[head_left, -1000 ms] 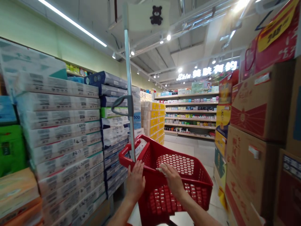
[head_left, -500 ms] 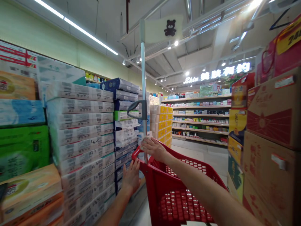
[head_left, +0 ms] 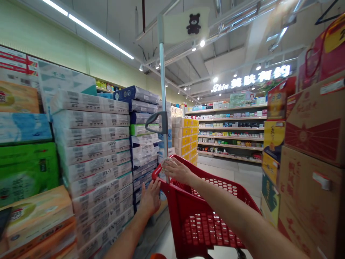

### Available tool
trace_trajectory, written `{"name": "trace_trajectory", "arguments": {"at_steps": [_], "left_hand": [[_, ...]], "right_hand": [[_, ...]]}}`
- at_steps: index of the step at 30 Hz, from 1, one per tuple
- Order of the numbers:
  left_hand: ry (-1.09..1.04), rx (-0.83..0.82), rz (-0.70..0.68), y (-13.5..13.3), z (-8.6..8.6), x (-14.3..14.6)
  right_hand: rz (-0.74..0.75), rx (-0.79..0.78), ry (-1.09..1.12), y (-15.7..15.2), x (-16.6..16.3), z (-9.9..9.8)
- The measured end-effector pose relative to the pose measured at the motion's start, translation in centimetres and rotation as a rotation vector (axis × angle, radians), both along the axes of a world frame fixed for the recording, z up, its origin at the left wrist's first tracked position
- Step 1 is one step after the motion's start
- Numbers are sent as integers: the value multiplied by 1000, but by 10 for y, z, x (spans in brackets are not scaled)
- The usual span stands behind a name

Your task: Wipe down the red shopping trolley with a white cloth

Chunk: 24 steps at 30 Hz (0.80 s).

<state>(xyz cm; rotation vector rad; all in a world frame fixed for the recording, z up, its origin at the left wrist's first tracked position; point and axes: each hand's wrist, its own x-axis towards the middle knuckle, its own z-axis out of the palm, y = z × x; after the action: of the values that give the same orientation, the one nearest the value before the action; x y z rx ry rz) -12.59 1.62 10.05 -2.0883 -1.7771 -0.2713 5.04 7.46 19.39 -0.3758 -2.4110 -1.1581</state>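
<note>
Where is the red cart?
The red cart stands low in the head view, right of centre, between white packs and brown boxes, with left hand and right hand at its left end.

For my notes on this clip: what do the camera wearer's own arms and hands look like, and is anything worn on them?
The left hand and right hand are ungloved. Both forearms are bare as far as they show, with no sleeve, watch or bracelet visible. The picture is too soft to rule out a thin ring.
</note>
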Motion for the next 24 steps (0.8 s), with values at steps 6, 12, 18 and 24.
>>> {"name": "trace_trajectory", "arguments": {"at_steps": [6, 12, 18, 24], "left_hand": [[-3, -4, -2, 3, 3, 1], [-26, -26, -4, -6, -9, -3], [-67, -127, 80, -23, -56, -6], [-80, -158, 84, -28, -66, 9]], "right_hand": [[-59, -6, 168, 8, -6, 11], [-21, -160, 231, -6, -18, -52], [-125, -429, 107, -39, -7, -197], [-149, -382, 294, -35, 1, -183]]}}
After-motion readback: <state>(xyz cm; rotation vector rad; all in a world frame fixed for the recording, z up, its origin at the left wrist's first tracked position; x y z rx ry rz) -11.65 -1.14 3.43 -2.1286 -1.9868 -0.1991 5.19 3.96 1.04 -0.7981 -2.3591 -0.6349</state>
